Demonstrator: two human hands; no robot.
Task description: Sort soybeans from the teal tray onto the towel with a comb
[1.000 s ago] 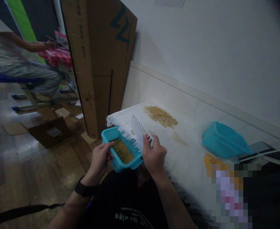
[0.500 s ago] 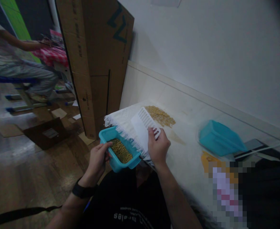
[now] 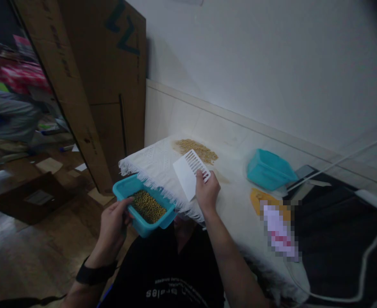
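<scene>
Head view: the left hand (image 3: 113, 224) is clamped on the outer rim of a turquoise plastic tub (image 3: 145, 229), thumb over the lip, and the right hand (image 3: 209, 192) is closed on the slotted end of a white scraper (image 3: 182, 177). The tub, part-filled with greenish-yellow beans (image 3: 149, 207), sits just outside the front edge of the surface, near its left corner, under the fringe of a white tablecloth (image 3: 156, 158). Whether anything supports it from below cannot be told. If that one-sided grip is all that carries it, the weight of the beans could tip it and spill them on the floor.

The scraper lies over the cloth between the front edge and a pale bean heap (image 3: 198, 150) towards the far edge; whether it touches the cloth is unclear. Beans pushed carelessly at the front edge could snag in the fringe or drop past the rim, and small ones might slip through the slots. A tug on the fringe could shift the cloth and scatter the heap.
</scene>
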